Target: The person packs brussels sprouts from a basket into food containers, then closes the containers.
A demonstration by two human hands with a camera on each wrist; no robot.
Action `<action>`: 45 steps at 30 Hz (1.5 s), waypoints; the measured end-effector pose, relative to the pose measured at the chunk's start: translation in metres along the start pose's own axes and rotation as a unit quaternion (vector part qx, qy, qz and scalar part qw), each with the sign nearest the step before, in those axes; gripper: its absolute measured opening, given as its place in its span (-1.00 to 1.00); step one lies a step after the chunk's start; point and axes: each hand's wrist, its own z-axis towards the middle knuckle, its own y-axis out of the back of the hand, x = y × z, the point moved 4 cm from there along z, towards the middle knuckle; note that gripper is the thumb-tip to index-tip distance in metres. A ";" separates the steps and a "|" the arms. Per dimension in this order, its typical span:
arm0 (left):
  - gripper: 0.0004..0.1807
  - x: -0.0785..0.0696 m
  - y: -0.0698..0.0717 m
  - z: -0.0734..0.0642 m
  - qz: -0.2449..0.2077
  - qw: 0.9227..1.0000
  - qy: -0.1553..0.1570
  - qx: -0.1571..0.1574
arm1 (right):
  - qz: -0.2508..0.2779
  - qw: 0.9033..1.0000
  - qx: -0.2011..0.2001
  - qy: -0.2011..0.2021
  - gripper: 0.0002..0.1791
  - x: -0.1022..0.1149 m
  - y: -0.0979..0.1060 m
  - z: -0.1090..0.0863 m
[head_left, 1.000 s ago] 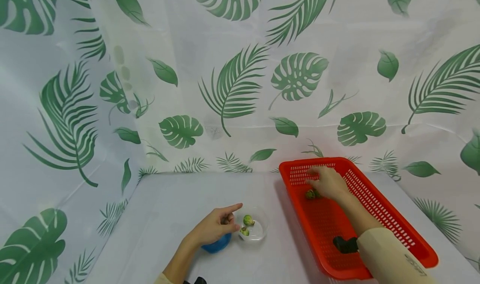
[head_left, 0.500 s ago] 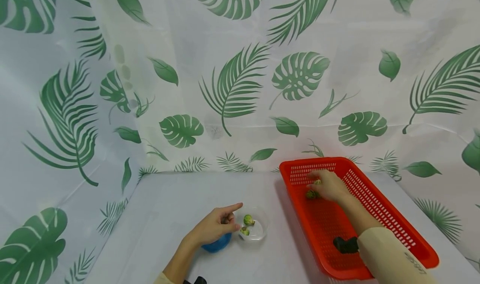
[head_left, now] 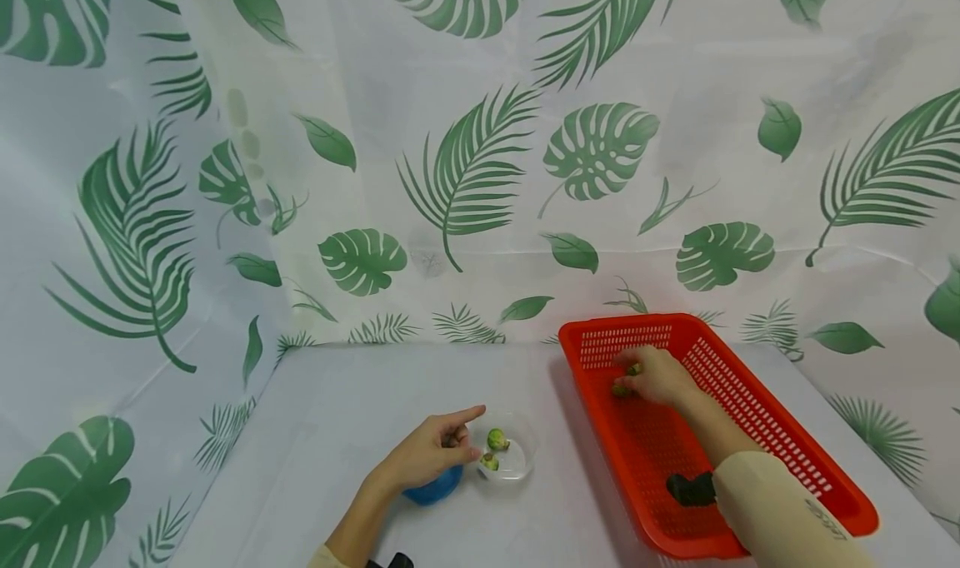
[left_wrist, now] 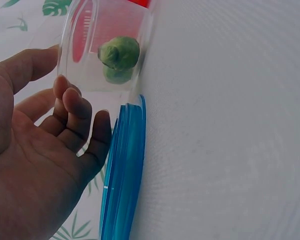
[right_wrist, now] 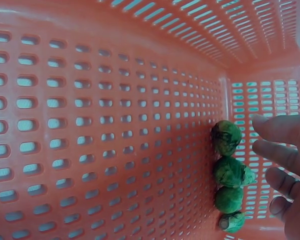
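Observation:
My left hand (head_left: 432, 453) is beside a clear plastic bowl (head_left: 522, 468), its fingertips right at the near rim and its other fingers loosely bent. Two Brussels sprouts (head_left: 497, 440) lie in the bowl. Below that hand, a blue lid (left_wrist: 124, 175) is on the table. Inside the red basket (head_left: 645, 501), my right hand (head_left: 656, 374) hovers over its far end with fingers slightly bent and apart. Several Brussels sprouts (right_wrist: 228, 172) sit in a row there on the basket's floor, a small gap from the fingertips in the right wrist view.
A white table (head_left: 360, 401) carries everything, the basket on the right and the bowl near the middle. Leaf-printed sheeting (head_left: 480, 176) rises behind and at the sides. A black wrist-mounted device (head_left: 690, 490) overhangs the basket.
My right hand has dipped slightly lower toward the sprouts at the basket's far end. The left hand and the bowl have stayed in place.

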 end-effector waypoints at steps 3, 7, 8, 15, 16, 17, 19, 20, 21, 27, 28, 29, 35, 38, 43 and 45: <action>-0.26 0.000 0.000 0.000 -0.003 1.000 -0.001 0.002 | 0.000 1.000 0.005 0.001 -0.49 -0.002 -0.002 0.001; -0.26 0.000 0.000 0.000 -0.005 1.000 -0.004 0.002 | -0.006 1.000 0.010 0.001 -0.48 -0.003 -0.004 0.002; -0.26 0.000 0.000 0.000 -0.005 1.000 -0.004 0.002 | -0.008 1.000 0.010 -0.001 -0.48 -0.003 -0.004 0.002; -0.28 -0.002 0.000 -0.001 -0.009 1.000 -0.008 0.005 | -0.028 0.999 0.016 0.011 -0.57 -0.003 -0.005 0.002; -0.28 -0.002 -0.001 -0.001 -0.011 1.000 -0.008 0.006 | -0.033 0.999 0.015 0.017 -0.62 -0.002 -0.005 0.002; -0.28 -0.002 -0.001 -0.001 -0.011 1.000 -0.009 0.006 | -0.039 0.999 0.014 0.024 -0.66 -0.002 -0.005 0.002; -0.28 -0.002 -0.001 -0.001 -0.011 1.000 -0.011 0.007 | -0.050 0.998 0.014 0.035 -0.73 -0.002 -0.006 0.002; -0.28 -0.002 -0.001 -0.001 -0.010 1.000 -0.012 0.007 | -0.053 0.998 0.014 0.041 -0.75 -0.002 -0.006 0.002; -0.28 -0.001 -0.001 -0.001 -0.009 1.000 -0.013 0.007 | -0.058 0.997 0.016 0.046 -0.77 -0.002 -0.006 0.002; -0.28 0.000 0.000 0.000 -0.003 1.000 -0.013 0.004 | -0.077 0.996 0.019 0.049 -0.77 -0.003 -0.010 0.006; -0.28 0.000 0.000 0.000 -0.003 1.000 -0.012 0.004 | -0.079 0.996 0.020 0.048 -0.77 -0.003 -0.011 0.007; -0.28 0.000 0.000 0.000 -0.002 1.000 -0.012 0.003 | -0.083 0.995 0.020 0.048 -0.77 -0.004 -0.011 0.007; -0.28 0.000 -0.001 0.000 -0.001 1.000 -0.010 0.003 | -0.090 0.995 0.012 0.048 -0.79 -0.005 -0.013 0.010; -0.29 -0.001 0.000 0.000 -0.003 1.000 -0.010 0.004 | -0.085 0.995 0.012 0.046 -0.78 -0.005 -0.012 0.009; -0.29 -0.001 0.000 0.000 -0.003 1.000 -0.008 0.002 | -0.080 0.996 0.015 0.040 -0.76 -0.004 -0.012 0.008; -0.29 0.000 0.000 0.000 -0.003 1.000 -0.008 0.002 | -0.083 0.996 0.015 0.037 -0.76 -0.004 -0.012 0.008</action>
